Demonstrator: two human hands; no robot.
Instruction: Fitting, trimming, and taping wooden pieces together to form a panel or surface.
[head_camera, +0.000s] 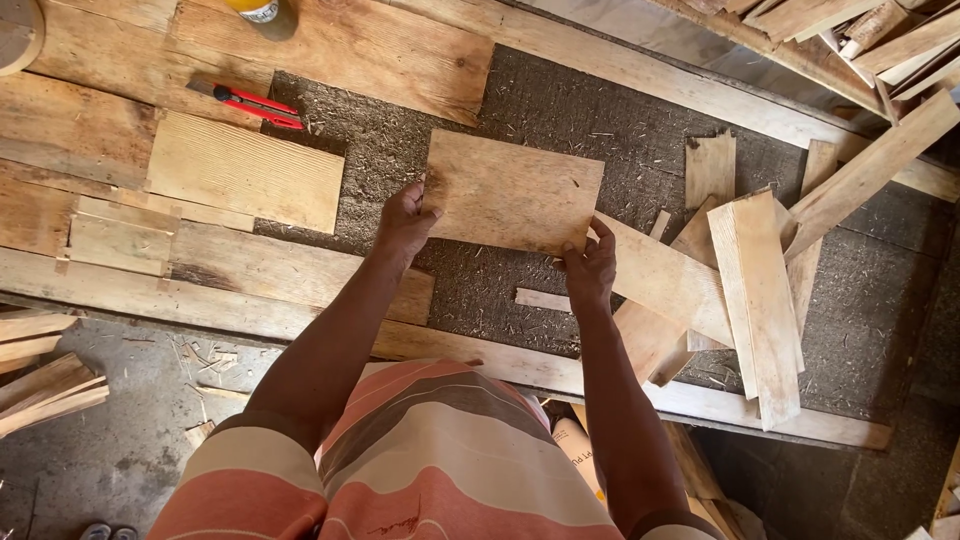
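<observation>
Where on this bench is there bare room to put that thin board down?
The dark mat lies bare above the thin board, and between the red knife and the left hand. The right side is crowded with loose slats beside the right hand.

I am seeing a thin wood sheet (512, 192) looking matt and smooth, lying on a rough, fuzzy grey board (560, 100). The planks (755, 290) are looking like dry bare wood, and the knife (255, 103) is showing shiny red plastic.
</observation>
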